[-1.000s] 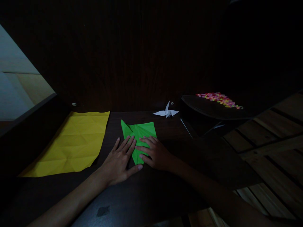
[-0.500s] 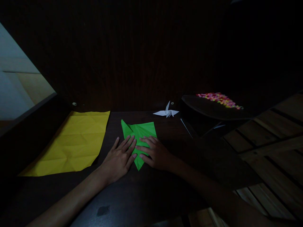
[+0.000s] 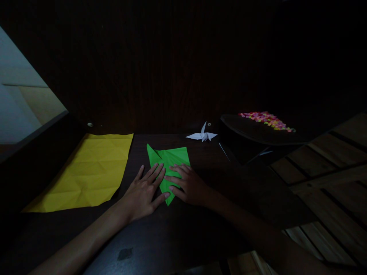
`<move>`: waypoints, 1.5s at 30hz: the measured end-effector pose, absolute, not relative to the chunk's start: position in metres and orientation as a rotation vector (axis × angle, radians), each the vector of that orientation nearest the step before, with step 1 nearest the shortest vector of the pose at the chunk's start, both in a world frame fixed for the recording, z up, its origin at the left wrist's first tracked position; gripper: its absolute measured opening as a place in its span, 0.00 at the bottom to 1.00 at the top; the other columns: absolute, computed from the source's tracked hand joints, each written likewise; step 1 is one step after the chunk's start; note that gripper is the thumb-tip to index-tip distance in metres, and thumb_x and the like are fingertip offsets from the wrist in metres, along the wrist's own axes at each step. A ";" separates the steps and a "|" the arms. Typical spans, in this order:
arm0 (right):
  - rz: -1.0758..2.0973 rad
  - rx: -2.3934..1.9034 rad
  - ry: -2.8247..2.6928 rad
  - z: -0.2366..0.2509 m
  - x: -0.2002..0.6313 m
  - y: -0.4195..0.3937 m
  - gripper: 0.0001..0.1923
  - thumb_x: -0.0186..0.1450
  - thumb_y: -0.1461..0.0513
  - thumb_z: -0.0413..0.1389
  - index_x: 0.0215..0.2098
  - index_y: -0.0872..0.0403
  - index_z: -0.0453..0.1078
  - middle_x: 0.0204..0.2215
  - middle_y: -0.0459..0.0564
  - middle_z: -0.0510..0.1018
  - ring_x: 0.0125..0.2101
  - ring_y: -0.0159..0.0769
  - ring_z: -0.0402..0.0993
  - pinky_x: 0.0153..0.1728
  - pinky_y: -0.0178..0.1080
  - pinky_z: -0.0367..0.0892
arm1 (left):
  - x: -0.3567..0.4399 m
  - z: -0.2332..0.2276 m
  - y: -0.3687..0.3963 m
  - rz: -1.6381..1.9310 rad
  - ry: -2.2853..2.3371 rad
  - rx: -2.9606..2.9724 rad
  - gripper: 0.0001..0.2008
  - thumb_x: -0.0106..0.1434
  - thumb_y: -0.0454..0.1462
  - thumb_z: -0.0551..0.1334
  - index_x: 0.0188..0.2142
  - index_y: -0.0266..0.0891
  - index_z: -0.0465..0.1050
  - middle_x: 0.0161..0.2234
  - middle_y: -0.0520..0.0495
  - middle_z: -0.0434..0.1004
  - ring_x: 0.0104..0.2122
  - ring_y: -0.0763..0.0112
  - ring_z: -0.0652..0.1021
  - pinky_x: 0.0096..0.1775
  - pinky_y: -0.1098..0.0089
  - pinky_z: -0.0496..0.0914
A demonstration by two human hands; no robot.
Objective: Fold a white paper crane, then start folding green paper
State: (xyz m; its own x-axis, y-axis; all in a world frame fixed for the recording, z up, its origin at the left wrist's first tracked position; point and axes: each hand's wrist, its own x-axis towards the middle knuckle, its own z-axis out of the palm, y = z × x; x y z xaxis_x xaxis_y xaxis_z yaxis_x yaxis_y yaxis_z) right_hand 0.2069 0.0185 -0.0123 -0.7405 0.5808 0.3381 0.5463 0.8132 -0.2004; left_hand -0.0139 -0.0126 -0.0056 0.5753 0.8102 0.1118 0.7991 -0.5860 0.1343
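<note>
A green sheet of folded paper (image 3: 173,153) lies on the dark table, with creases across it, a raised flap at its far left corner and a point towards me. My left hand (image 3: 145,192) rests on its left side, fingers spread, the thumb stretched over the near point. My right hand (image 3: 189,185) presses on the right side with fingers apart and lying flat. Neither hand grips the paper. Part of the sheet is hidden beneath both hands.
A creased yellow paper sheet (image 3: 94,172) lies to the left. A white origami crane (image 3: 203,136) sits at the back, near a thin white stick (image 3: 224,151). Small colourful pieces (image 3: 268,120) are heaped on a raised dark shelf (image 3: 243,129). Wooden slats (image 3: 323,187) show at right.
My left thumb has slid to the right and towards me, over the paper's near point. The right hand and the green paper stay about where they were.
</note>
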 end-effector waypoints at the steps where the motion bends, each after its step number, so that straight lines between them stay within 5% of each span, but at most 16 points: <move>1: 0.123 -0.846 -2.610 -0.013 0.207 0.018 0.20 0.69 0.55 0.51 0.57 0.49 0.68 0.56 0.56 0.68 0.57 0.48 0.61 0.56 0.53 0.57 | -0.014 -0.006 -0.012 0.245 1.393 2.722 0.36 0.67 0.55 0.49 0.67 0.38 0.50 0.67 0.37 0.50 0.65 0.50 0.55 0.62 0.42 0.46; 45: 0.132 -0.796 -2.557 -0.014 0.205 0.021 0.17 0.67 0.56 0.53 0.51 0.52 0.73 0.53 0.59 0.71 0.53 0.49 0.64 0.53 0.53 0.60 | -0.019 -0.004 0.000 0.127 1.506 2.684 0.49 0.59 0.63 0.48 0.67 0.31 0.45 0.67 0.32 0.44 0.66 0.48 0.49 0.62 0.42 0.45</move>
